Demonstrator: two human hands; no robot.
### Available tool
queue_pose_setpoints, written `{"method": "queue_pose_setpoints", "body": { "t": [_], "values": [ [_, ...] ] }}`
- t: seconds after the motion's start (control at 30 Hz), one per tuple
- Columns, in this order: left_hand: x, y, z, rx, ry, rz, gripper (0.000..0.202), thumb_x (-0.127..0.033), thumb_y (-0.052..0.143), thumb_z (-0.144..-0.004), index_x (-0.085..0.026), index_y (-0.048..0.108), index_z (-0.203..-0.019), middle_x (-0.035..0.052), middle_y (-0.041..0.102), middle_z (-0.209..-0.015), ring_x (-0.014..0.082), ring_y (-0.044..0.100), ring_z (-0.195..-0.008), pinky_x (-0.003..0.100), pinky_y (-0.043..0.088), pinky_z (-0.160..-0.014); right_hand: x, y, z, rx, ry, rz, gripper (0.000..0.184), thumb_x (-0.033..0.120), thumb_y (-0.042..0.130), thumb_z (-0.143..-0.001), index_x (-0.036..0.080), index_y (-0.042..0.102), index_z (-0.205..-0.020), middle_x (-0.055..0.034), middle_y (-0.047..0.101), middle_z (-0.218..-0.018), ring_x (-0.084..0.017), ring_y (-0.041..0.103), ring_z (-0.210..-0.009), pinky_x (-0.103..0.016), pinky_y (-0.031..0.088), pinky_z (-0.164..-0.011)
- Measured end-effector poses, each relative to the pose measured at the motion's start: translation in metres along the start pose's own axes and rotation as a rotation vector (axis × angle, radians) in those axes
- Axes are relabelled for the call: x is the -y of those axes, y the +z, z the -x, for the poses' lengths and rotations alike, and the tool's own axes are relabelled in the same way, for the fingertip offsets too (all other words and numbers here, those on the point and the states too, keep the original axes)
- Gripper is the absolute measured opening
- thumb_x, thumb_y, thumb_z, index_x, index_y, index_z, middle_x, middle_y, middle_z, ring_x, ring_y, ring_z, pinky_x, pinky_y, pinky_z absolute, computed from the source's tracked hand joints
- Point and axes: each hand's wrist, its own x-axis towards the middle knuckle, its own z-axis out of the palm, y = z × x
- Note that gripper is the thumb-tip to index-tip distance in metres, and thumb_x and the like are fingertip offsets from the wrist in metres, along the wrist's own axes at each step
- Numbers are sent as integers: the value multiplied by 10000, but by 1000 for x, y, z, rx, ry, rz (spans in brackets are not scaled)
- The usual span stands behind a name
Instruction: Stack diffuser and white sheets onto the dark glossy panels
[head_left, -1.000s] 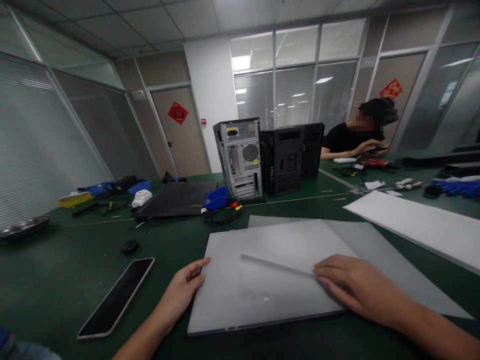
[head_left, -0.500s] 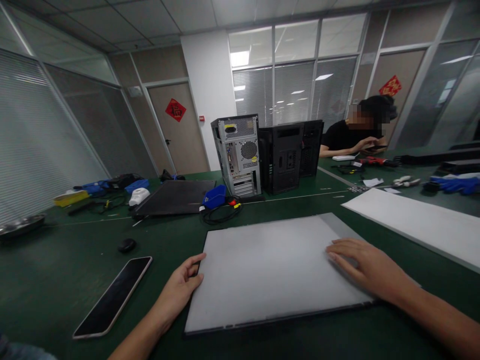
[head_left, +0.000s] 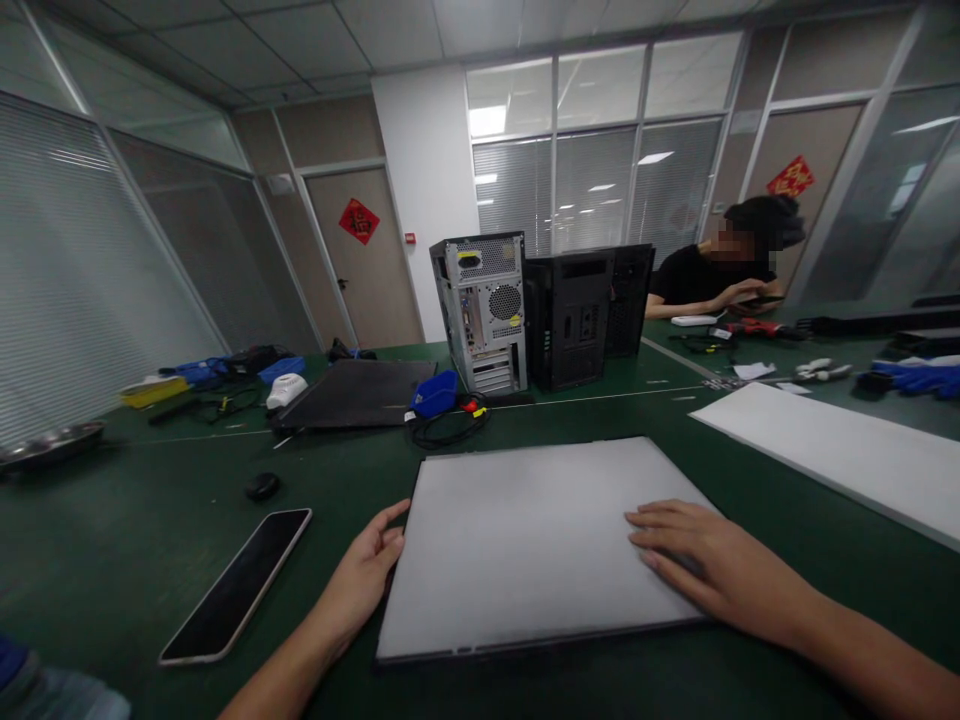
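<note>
A flat white sheet [head_left: 525,540] lies on a thin black-edged panel [head_left: 540,643] in front of me; it looks like a screen's backlight. My left hand [head_left: 367,560] grips the left edge, its thumb and forefinger at the rim and the other fingers curled. Flat on the right part of the sheet rests my right hand [head_left: 697,560], fingers stretched out and holding nothing. To the left are a phone [head_left: 238,585] with a dark screen and a small round black object [head_left: 262,487].
Computer cases [head_left: 487,315] stand at the back. A long white board [head_left: 832,455] lies at right, near blue gloves [head_left: 919,375] and a red tool [head_left: 757,328]. Behind the sheet are a dark panel [head_left: 360,392] and a blue tray [head_left: 433,394]. A person [head_left: 697,280] sits across the green table.
My right hand has slid left across the sheet. The grey translucent strip that stuck out on the right is now in line with the panel. My left hand stays at the edge.
</note>
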Motion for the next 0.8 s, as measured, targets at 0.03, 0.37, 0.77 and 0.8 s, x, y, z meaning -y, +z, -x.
{"method": "queue_pose_setpoints", "body": {
  "t": [0.03, 0.37, 0.77, 0.8],
  "values": [
    [1, -1, -1, 7, 4, 1, 661, -386, 612, -796, -171, 350, -1364, 55, 691, -918, 192, 638, -743, 311, 483, -669, -1, 0, 0, -2, -6, -8, 357, 391, 479, -902, 343, 579, -1241, 6, 559, -1294, -221, 485, -1230, -479, 409, -1042],
    [6, -3, -6, 1, 2, -13, 691, -389, 627, -787, -184, 338, -1380, 59, 704, -933, 181, 643, -716, 301, 480, -652, -8, -4, 3, 15, 14, -101, 332, 391, 483, -900, 344, 609, -1203, 6, 535, -1322, -224, 473, -1241, -475, 401, -1048],
    [-3, 3, -1, -20, -42, 11, 725, -344, 666, -732, -185, 362, -1371, 65, 713, -946, 196, 654, -711, 304, 481, -619, -12, -1, 6, 69, -16, -106, 379, 384, 484, -902, 368, 541, -1277, 17, 480, -1378, -215, 426, -1281, -481, 357, -1084],
    [-3, 3, -2, -14, -40, 18, 721, -333, 664, -734, -187, 360, -1371, 66, 713, -950, 194, 653, -712, 305, 482, -626, -13, 0, 6, 77, -23, -110, 381, 383, 483, -902, 373, 537, -1279, 22, 474, -1383, -211, 421, -1285, -478, 354, -1087]
  ]
}}
